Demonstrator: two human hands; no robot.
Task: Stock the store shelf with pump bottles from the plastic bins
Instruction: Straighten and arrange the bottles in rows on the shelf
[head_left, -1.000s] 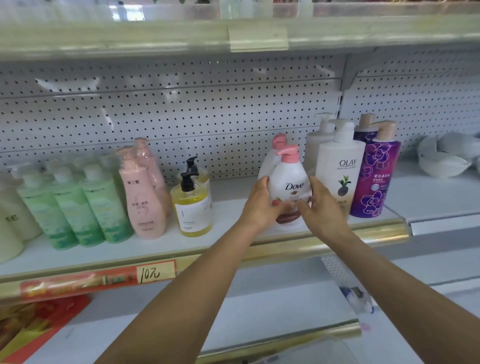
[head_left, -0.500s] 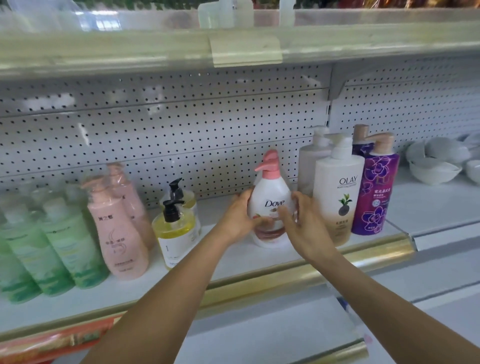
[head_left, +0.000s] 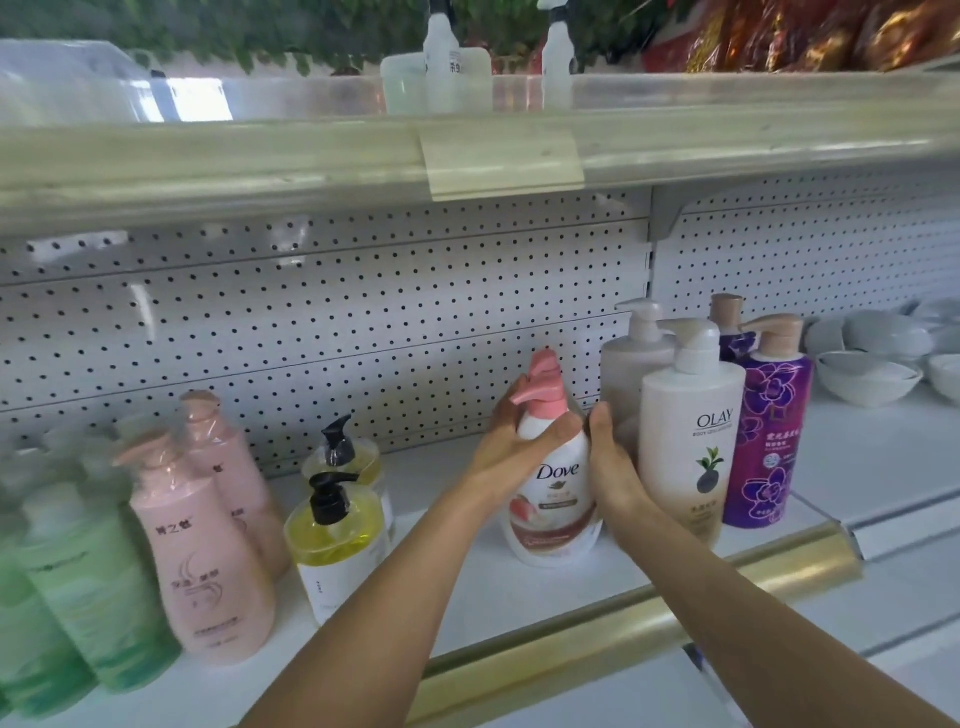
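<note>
A white Dove pump bottle with a pink pump stands upright on the white shelf, left of a white Olay bottle. My left hand wraps the Dove bottle's neck and shoulder from the left. On its right side rests my right hand, wedged between it and the Olay bottle. No plastic bin is in view.
A purple flowered bottle stands right of the Olay bottle. Yellow bottles with black pumps, pink bottles and green bottles fill the shelf's left. White bowls sit far right. A gold rail edges the shelf; an upper shelf overhangs.
The Dove bottle has moved back onto the shelf and stands beside the Olay bottle. My left hand slid up to its neck. The camera has tilted upward.
</note>
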